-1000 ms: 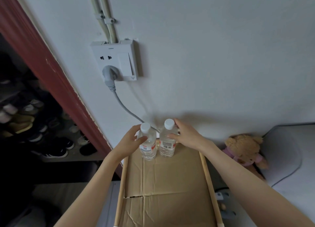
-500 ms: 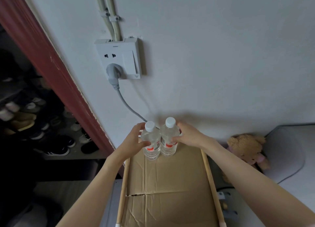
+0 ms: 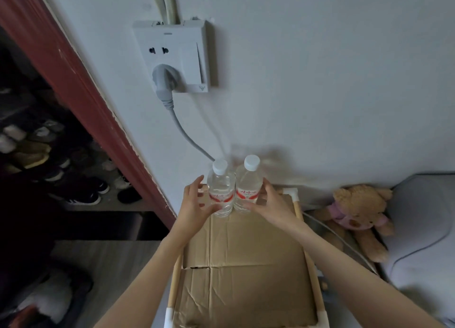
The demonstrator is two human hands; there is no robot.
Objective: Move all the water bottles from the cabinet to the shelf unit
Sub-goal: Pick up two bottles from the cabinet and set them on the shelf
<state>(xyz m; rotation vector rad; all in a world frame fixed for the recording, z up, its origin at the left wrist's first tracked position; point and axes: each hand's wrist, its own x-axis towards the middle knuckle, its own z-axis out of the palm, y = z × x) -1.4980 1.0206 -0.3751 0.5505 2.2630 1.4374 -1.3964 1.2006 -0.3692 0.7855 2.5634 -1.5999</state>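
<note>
Both hands have loosened off since a moment ago, when they were wrapped right round the bottles; now the fingers are spread. The left hand (image 3: 194,202) has fingers apart and relaxed, fingertips only just brushing the left bottle (image 3: 220,192) low down, if touching at all. The right hand (image 3: 267,205) is the same story on the right bottle (image 3: 248,187): fingers splayed, thumb near the base, not clamped on anything.

The two bottles stand upright and touching each other at the far end of the cardboard sheet (image 3: 246,266) that lines the top of the shelf unit (image 3: 296,204), tight against the wall. So I'd say this pair is basically delivered and the step in hand is just letting go.

To do that well, I'd pull the hands straight back and slightly outward so no finger drags a label and tips a bottle. Cardboard gives a bit, so a quick check that neither one wobbles before leaving seems smart.

Around it: a wall socket (image 3: 174,56) with a grey plug, and its cable (image 3: 189,140) drops down right behind the left bottle, which could get snagged. A teddy bear (image 3: 357,212) sits on the right beside the shelf unit, and shoes (image 3: 81,194) lie in the dark doorway on the left. Nothing blocks the way back.
</note>
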